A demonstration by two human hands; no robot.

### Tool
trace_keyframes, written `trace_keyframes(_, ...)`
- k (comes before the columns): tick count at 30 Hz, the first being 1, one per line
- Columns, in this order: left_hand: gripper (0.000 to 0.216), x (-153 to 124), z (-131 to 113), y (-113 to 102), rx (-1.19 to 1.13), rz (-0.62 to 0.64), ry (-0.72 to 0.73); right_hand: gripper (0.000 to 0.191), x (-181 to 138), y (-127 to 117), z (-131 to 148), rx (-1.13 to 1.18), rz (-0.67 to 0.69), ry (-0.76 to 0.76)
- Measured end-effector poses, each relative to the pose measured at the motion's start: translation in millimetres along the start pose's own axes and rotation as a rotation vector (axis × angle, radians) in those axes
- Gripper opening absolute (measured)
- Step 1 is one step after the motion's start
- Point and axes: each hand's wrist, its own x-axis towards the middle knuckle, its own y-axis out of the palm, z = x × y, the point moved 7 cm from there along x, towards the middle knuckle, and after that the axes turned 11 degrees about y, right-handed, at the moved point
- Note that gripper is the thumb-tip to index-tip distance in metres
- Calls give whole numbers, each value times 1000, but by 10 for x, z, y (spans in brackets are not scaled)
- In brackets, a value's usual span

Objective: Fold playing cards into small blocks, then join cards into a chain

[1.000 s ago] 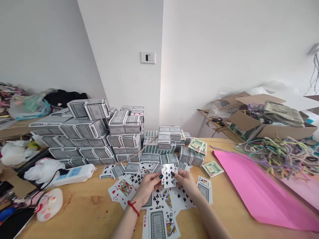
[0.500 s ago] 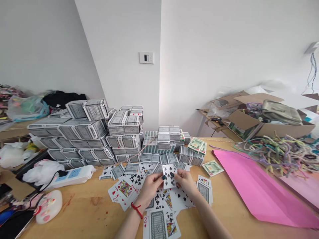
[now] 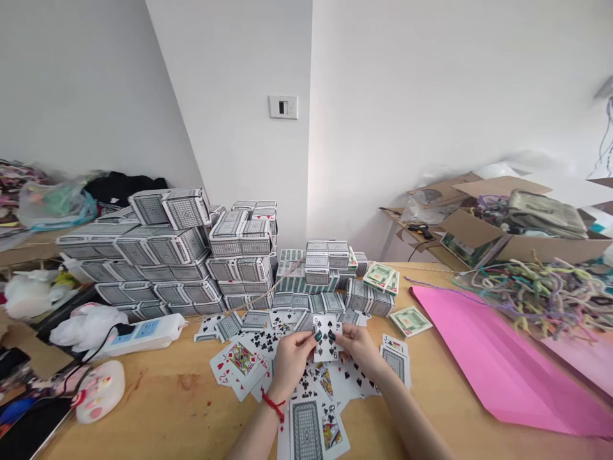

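Note:
Between both hands I hold up playing cards (image 3: 327,345), face toward me, with a nine of spades in front; how many lie behind it I cannot tell. My left hand (image 3: 293,358) pinches the left edge, a red cord around its wrist. At the right edge, my right hand (image 3: 358,348) grips with thumb and fingers. Loose playing cards lie spread on the table under and around my hands, some face up, such as a jack of diamonds (image 3: 242,359), others face down, like the card (image 3: 305,429) nearest me.
Stacked blocks of grey-backed cards (image 3: 163,255) stand at the back left. Green card boxes (image 3: 410,321) sit to the right. Pink paper (image 3: 498,364) covers the table's right side, beside tangled cords (image 3: 536,294). A power strip (image 3: 143,335) and a white mouse (image 3: 100,391) lie left.
My fingers have shifted slightly on the cards, with the left thumb higher on the left edge. The whole view has moved a little; the loose cards lie as before.

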Motion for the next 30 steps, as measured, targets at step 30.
trace_keyframes(30,21,79,-43,6,-72,-41,-49,35,17,-9,5,155,-77,-10)
